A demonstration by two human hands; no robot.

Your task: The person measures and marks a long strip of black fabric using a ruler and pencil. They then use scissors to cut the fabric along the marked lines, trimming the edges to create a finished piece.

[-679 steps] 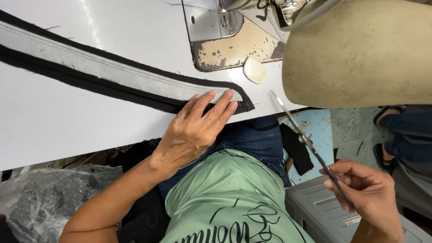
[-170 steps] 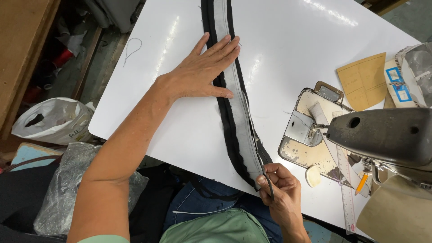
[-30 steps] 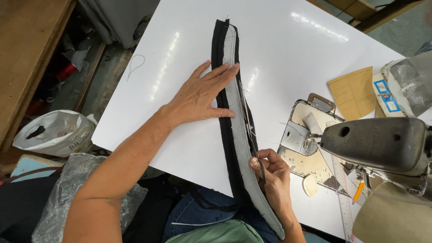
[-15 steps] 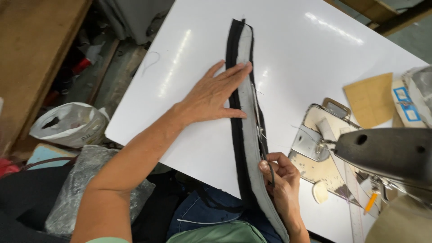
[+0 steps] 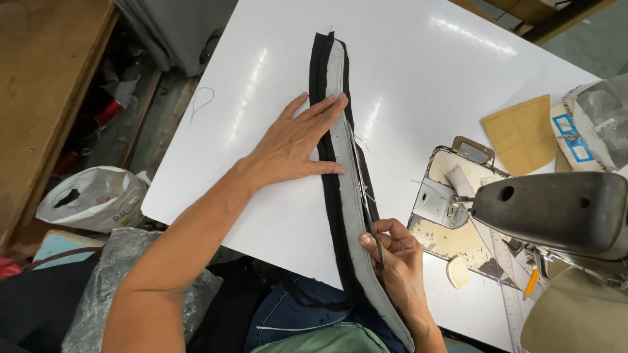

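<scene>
A long black and grey fabric strip runs across the white table towards me and hangs over its near edge. My left hand lies flat on the strip's middle, fingers spread, pressing it down. My right hand is near the table's front edge, shut on small thread snips whose thin blades point along the strip's right edge, where loose threads show.
A sewing machine with a worn metal plate stands at the right. Behind it lie a tan paper piece and a plastic-wrapped package. A white plastic bag and clutter sit on the floor at left, beside a wooden bench.
Over the last second the view shifted slightly. My left hand stays pressed on the strip; my right hand with the snips remains at the strip's right edge, a little nearer me.
</scene>
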